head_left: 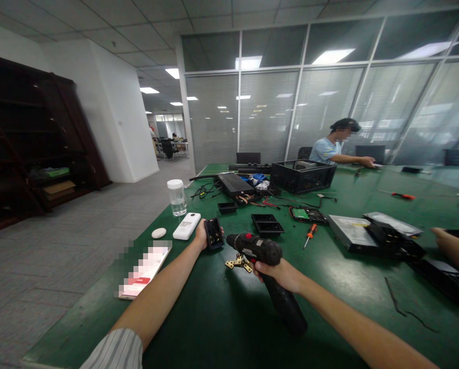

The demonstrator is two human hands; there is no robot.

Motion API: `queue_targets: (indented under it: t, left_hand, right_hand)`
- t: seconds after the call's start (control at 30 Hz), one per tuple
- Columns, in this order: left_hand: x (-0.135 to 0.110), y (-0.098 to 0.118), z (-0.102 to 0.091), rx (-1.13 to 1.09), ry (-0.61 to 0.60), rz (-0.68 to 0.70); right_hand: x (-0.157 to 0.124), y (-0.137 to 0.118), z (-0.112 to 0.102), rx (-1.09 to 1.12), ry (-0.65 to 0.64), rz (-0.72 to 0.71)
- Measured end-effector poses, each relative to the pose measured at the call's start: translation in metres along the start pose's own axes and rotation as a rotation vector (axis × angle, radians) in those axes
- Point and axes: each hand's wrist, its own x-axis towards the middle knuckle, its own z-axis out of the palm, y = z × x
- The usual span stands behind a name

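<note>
My left hand (pixel 203 234) is closed round a small black box-like part (pixel 214 233), held upright just above the green table (pixel 214 318). My right hand (pixel 279 273) grips the handle of a black cordless drill (pixel 265 266), whose nose points left at that part. Small brass hinge pieces (pixel 239 264) lie on the table under the drill's nose.
A white remote-like device (pixel 186 225), a white oval puck (pixel 159 232), a clear jar (pixel 177 197), black trays (pixel 267 224), an orange screwdriver (pixel 310 234), a disassembled drive (pixel 371 233) and a black case (pixel 302 176) lie around. Another person's hand (pixel 450 246) reaches in at right; a seated person (pixel 335 146) is at the far end.
</note>
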Motion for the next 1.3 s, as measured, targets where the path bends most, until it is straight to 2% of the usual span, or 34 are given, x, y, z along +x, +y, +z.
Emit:
queue_targets:
  t: [0.4,0.6,0.83,1.03,1.1,1.3]
  left_hand:
    - [-0.001,0.000,0.001,-0.022,0.016,-0.012]
    - [-0.002,0.001,0.002,-0.020,0.007,-0.010]
    - [-0.001,0.000,0.001,-0.012,0.003,-0.028]
    - [-0.002,0.000,0.003,-0.011,0.013,-0.015]
    - [-0.004,0.001,0.003,-0.034,0.017,-0.037]
    - [-0.003,0.001,0.002,-0.063,0.016,-0.036]
  right_hand:
    - [-0.001,-0.005,0.001,-0.048,0.047,0.082]
    - [0.001,-0.003,0.001,0.091,0.045,0.073]
    - [0.001,-0.002,-0.001,0.193,-0.031,0.035]
    - [-0.003,-0.015,0.007,-0.036,0.025,0.058]
    - [-0.004,-0.021,0.011,-0.073,0.065,0.077]
    - [-0.004,-0.021,0.009,-0.106,0.055,0.077]
